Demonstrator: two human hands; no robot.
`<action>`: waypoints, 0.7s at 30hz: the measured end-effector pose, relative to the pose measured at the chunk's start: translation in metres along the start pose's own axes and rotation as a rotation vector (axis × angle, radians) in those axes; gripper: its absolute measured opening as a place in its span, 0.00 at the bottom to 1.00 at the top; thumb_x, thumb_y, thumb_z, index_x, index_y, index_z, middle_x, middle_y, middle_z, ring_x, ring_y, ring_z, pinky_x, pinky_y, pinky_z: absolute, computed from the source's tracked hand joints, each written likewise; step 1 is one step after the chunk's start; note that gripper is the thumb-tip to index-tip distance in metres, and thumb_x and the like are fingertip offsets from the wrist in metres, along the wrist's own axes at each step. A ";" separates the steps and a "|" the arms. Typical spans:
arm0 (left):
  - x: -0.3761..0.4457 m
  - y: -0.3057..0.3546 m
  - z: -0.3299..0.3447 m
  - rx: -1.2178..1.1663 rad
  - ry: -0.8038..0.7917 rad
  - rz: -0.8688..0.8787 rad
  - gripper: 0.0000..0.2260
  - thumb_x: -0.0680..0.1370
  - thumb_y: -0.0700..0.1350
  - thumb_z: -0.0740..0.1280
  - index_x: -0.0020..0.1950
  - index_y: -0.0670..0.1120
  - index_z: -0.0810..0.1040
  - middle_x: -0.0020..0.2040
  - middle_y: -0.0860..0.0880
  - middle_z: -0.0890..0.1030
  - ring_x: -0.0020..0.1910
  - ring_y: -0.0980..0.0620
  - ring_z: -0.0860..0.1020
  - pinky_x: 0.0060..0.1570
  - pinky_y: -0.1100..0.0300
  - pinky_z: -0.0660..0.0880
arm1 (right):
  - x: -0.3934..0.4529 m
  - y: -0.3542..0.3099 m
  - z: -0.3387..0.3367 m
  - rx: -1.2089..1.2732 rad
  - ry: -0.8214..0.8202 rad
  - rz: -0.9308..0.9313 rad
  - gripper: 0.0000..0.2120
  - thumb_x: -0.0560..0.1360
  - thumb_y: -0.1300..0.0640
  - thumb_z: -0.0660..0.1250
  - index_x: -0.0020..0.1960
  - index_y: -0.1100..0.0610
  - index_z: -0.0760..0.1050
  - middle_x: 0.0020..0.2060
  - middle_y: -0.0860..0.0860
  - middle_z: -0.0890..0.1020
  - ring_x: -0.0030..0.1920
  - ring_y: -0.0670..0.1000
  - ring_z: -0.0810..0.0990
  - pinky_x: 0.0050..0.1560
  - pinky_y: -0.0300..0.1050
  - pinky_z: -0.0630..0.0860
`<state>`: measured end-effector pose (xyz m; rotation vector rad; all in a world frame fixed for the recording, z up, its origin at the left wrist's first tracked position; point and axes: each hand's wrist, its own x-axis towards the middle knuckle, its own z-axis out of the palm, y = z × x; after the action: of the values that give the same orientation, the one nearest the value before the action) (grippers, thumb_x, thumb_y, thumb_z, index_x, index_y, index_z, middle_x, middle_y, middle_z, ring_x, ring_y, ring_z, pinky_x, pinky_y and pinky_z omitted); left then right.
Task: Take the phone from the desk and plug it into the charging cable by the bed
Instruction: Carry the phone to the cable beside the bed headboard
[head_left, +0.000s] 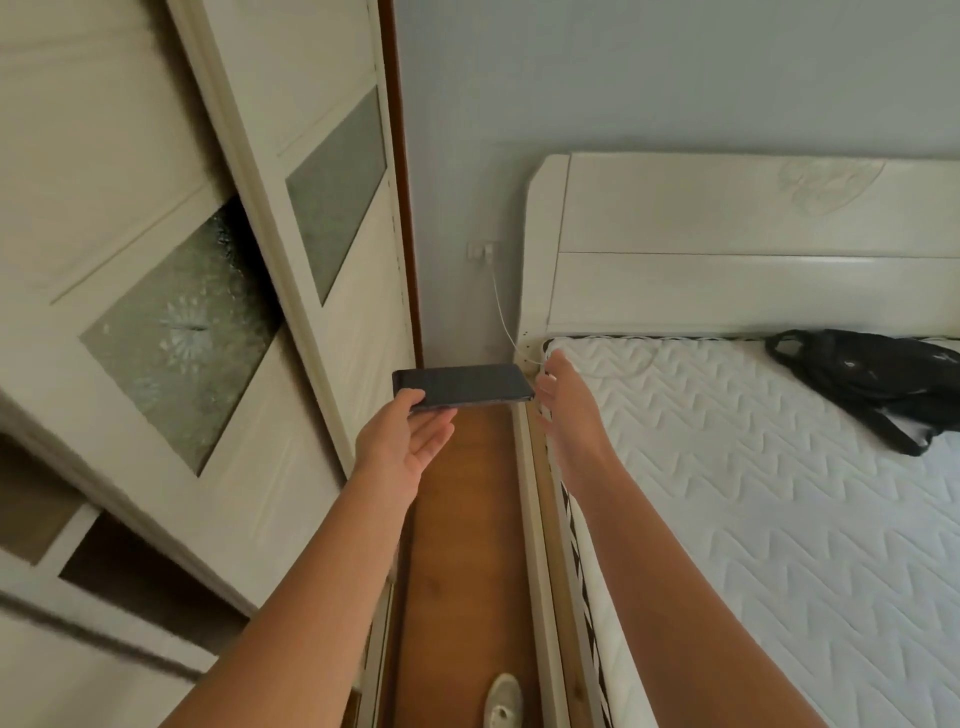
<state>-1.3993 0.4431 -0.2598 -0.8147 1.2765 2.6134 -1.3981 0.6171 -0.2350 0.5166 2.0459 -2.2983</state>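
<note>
I grip the phone in my left hand; my right hand, open, reaches the charging cable at 12 o'clock; plugging remains.

My left hand covers the near corner of the phone, and the fingers beneath it are hidden. My right hand hides the cable end, so I cannot tell whether I grip it. The wardrobe blurs. The bag runs off the right edge; the slipper off the bottom.
</note>
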 end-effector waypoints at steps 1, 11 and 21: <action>0.013 0.005 0.009 0.015 -0.005 0.007 0.10 0.77 0.41 0.71 0.58 0.41 0.79 0.50 0.39 0.87 0.45 0.44 0.87 0.40 0.54 0.84 | 0.015 -0.004 0.000 -0.001 -0.002 0.006 0.28 0.78 0.39 0.53 0.75 0.51 0.61 0.70 0.51 0.70 0.68 0.50 0.69 0.70 0.52 0.63; 0.120 0.041 0.083 0.057 -0.042 0.066 0.10 0.79 0.42 0.70 0.59 0.43 0.79 0.54 0.39 0.86 0.46 0.45 0.87 0.39 0.55 0.84 | 0.155 -0.046 0.000 0.048 -0.043 -0.006 0.29 0.79 0.40 0.54 0.75 0.54 0.61 0.70 0.53 0.71 0.70 0.53 0.68 0.71 0.53 0.63; 0.217 0.061 0.114 0.038 -0.022 0.003 0.08 0.79 0.43 0.69 0.58 0.45 0.79 0.57 0.39 0.84 0.45 0.45 0.87 0.39 0.55 0.84 | 0.256 -0.053 0.035 -0.010 -0.001 0.039 0.29 0.78 0.38 0.54 0.74 0.52 0.63 0.69 0.49 0.71 0.67 0.51 0.70 0.69 0.52 0.65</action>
<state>-1.6508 0.4648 -0.2728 -0.7769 1.3181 2.5848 -1.6600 0.6423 -0.2472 0.5496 2.0264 -2.2654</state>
